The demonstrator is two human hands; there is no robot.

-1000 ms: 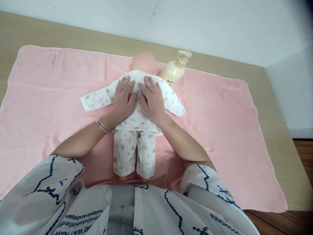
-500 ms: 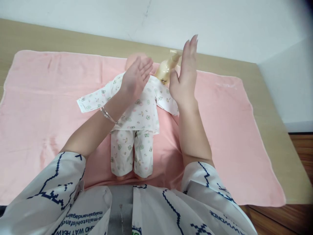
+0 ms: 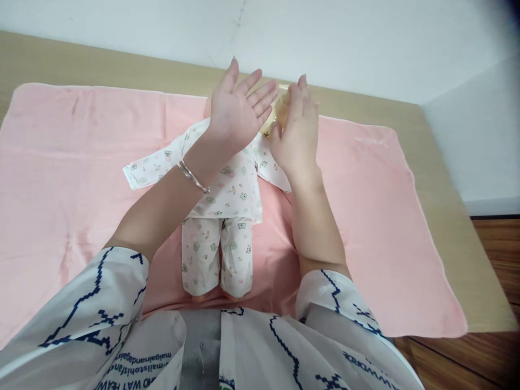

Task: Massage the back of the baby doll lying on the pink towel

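My left hand (image 3: pixel 241 111) is raised with the palm up and fingers spread, nothing in it. Beside it my right hand (image 3: pixel 296 130) is held up, back of the hand toward me, thumb apart from the fingers, holding nothing I can see. Both are above a baby doll (image 3: pixel 235 187) lying in a white printed top and matching trousers (image 3: pixel 201 257). The doll's head is almost wholly hidden behind my left hand. A yellowish pump bottle (image 3: pixel 280 111) stands or lies behind my hands, mostly covered by them.
A pink blanket (image 3: pixel 81 179) is spread under the doll on a wooden table (image 3: pixel 450 227). A white wall (image 3: pixel 345 43) rises behind the table's far edge. Dark wooden flooring (image 3: pixel 495 244) shows at the right.
My left hand has turned palm up with its fingers spreading, moving right. My right hand has shifted left and its fingers have bent slightly, so the two hands are closer together.
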